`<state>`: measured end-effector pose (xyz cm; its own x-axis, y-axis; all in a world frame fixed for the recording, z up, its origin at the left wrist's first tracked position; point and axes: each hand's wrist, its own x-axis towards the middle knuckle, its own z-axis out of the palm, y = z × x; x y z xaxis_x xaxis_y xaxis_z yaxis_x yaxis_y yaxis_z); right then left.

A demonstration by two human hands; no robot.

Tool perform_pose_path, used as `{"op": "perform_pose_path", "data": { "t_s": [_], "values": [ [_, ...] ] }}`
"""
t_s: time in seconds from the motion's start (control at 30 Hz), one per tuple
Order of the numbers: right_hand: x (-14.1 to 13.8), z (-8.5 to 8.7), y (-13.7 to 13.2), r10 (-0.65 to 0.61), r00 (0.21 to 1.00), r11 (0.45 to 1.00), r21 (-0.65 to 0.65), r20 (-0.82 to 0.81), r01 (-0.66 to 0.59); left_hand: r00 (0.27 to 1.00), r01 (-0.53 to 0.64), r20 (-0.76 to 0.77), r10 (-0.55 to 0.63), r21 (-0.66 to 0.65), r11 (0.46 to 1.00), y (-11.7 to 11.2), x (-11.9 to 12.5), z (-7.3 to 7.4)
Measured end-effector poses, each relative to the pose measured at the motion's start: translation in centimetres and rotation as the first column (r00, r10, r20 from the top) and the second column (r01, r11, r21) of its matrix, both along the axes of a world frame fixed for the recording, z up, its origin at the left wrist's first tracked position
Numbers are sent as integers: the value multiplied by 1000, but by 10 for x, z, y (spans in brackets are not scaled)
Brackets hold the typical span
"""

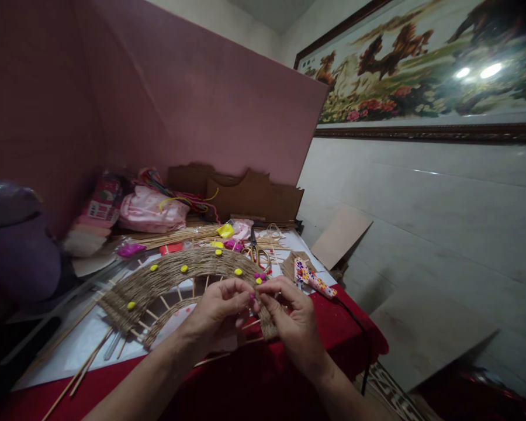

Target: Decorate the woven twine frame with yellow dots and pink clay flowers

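Note:
A woven jute arch [166, 278] on wooden sticks lies on a white sheet over the red table, dotted with small yellow and pink clay blobs. My left hand [221, 313] and my right hand [291, 318] meet at the arch's right end, fingers pinched together. Between the fingertips sits a tiny pink bit [252, 297], which both hands seem to be holding. A cluster of pink blobs [259, 276] sits just above the fingers.
A patterned glue gun [313, 280] with a black cord lies right of the hands. Scissors [256, 252], loose skewers [175, 235], yellow clay [225, 231] and pink bags [151, 211] crowd the back. Cardboard pieces [254, 196] lean against the pink wall.

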<state>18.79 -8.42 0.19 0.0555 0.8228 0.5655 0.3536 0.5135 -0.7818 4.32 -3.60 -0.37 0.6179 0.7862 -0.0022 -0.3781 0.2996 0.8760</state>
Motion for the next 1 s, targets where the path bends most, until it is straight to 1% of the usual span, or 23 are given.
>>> {"op": "perform_pose_path", "data": {
  "t_s": [0.13,0.3,0.37,0.47,0.53,0.6,0.67,0.73,0.83,0.93,1.0],
  "values": [
    [11,-1,10,-88,996,996,-3,-7,88,999,-42,-3,42,-11,999,1,-2,0],
    [41,-2,44,-204,978,974,-109,-37,199,989,-132,-66,133,20,991,6,-2,-6],
    [54,-5,57,-201,979,967,-158,21,202,981,-170,-84,174,55,984,7,-2,-8],
    [66,-13,70,-189,966,959,-177,178,220,966,-205,-136,221,122,971,8,-1,-8],
    [69,-20,76,-178,964,953,-208,195,218,953,-234,-159,260,163,958,7,0,-8],
    [67,-26,81,-123,986,940,-306,109,151,934,-280,-169,315,203,938,7,0,-8],
    [63,-31,87,-29,999,904,-426,-21,17,915,-328,-154,372,253,910,7,1,-9],
    [59,-33,92,32,994,873,-481,-107,-80,897,-372,-125,423,303,878,8,2,-11],
    [54,-34,95,73,981,858,-489,-182,-155,872,-407,-120,475,362,838,11,2,-14],
    [53,-34,93,112,958,845,-482,-263,-231,862,-402,-140,488,398,825,11,3,-14],
    [52,-34,91,116,948,844,-473,-296,-251,853,-401,-149,500,424,812,9,4,-13]
  ]
}}
